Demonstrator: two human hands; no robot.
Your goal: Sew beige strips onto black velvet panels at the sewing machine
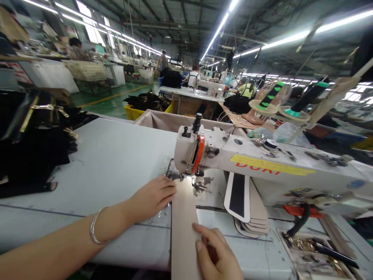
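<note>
A long beige strip (183, 221) lies on the sewing table (110, 163), running from the front edge up to the presser foot (198, 186) of a white sewing machine (262, 163). My left hand (153, 196), a silver bangle on its wrist, rests with fingers together against the strip's left edge near the needle. My right hand (217, 254) pinches the strip's right edge near the table's front edge.
A stack of beige and black cut pieces (247, 206) lies under the machine arm. Black bags with gold fittings (35, 136) pile at the left. A tray of small metal parts (314, 252) sits at the lower right. Thread cones (271, 97) stand behind; other workers sit far back.
</note>
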